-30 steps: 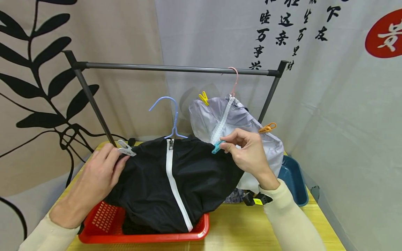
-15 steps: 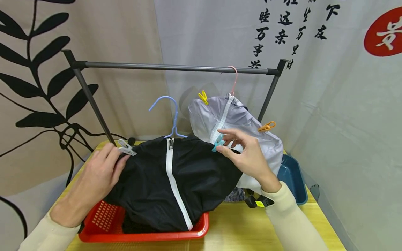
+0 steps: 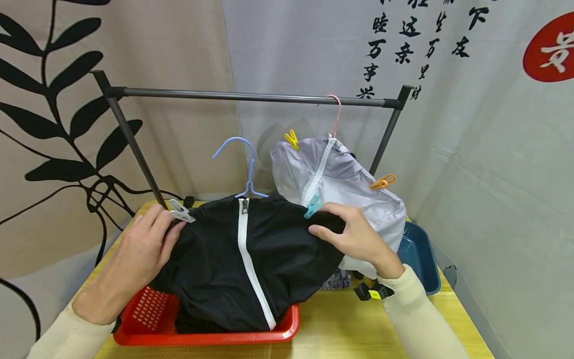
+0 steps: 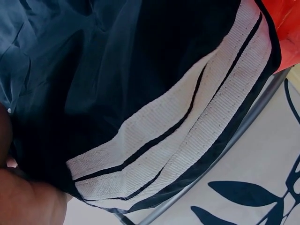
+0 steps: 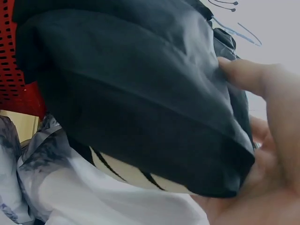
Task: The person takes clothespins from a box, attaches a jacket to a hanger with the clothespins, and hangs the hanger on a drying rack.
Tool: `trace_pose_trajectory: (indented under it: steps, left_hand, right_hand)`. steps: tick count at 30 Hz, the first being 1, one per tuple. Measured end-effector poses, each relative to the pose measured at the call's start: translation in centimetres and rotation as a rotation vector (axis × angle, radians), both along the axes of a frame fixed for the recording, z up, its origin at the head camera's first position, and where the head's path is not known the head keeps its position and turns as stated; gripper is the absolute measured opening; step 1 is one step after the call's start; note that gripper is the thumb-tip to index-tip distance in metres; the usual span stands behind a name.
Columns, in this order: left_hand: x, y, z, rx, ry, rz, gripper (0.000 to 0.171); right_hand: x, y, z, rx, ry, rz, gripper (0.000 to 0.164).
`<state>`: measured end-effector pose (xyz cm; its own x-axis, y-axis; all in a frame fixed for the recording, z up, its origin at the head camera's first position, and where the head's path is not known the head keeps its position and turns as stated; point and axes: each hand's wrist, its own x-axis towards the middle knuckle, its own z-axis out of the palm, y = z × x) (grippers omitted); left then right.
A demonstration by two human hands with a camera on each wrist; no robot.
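Note:
A black zip jacket (image 3: 296, 244) with a white zip hangs on a blue hanger (image 3: 250, 169), its lower part in a red basket (image 3: 206, 340). My left hand (image 3: 134, 254) grips the jacket's left shoulder, beside a white clothespin (image 3: 181, 211). In the left wrist view, a striped white band (image 4: 159, 136) runs along the jacket below that hand. On the other shoulder sits a turquoise clothespin (image 3: 313, 205). Just right of it, my right hand (image 3: 358, 237) holds the fabric, thumb in front and fingers mostly hidden behind. The right wrist view shows the black cloth between thumb and fingers.
A grey rack (image 3: 251, 95) spans the back. From it a grey-white garment (image 3: 358, 194) hangs on a pink hanger (image 3: 336, 117), with yellow (image 3: 292, 140) and orange clothespins (image 3: 382, 182). A blue bin (image 3: 419, 257) stands at right on the wooden table (image 3: 341, 324).
My right hand has let go of the turquoise clothespin, which stays on the jacket's shoulder. The hand has shifted slightly down and now holds the fabric. My left hand stays put.

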<state>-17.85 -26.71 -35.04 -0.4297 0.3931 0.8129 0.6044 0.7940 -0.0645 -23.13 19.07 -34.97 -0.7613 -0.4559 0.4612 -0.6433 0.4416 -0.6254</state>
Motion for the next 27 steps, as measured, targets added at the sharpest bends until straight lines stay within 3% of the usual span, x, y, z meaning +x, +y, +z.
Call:
trace_pose_trajectory:
  steps: [5, 12, 21, 25, 27]
  left_hand:
    - [0.0, -0.1, 0.0, 0.002, -0.010, -0.014, 0.058]
    - [0.2, -0.1, 0.0, 0.012, -0.026, -0.022, 0.058]
    - [0.5, -0.1, 0.1, 0.114, -0.102, -0.001, 0.059]
    - [0.8, -0.1, 0.1, 0.197, -0.183, 0.034, 0.037]
    - [0.9, -0.2, 0.2, 0.232, -0.219, 0.041, 0.042]
  right_hand:
    - [0.1, 0.1, -0.2, -0.037, 0.004, 0.079, 0.012]
    - [0.2, 0.2, -0.7, -0.092, 0.098, 0.136, 0.017]
    - [0.0, -0.6, -1.5, -0.150, 0.325, 0.118, 0.022]
    - [0.1, -0.7, -1.7, -0.167, 0.373, 0.093, 0.020]
    - [0.2, -0.6, -1.7, -0.177, 0.394, 0.074, 0.020]
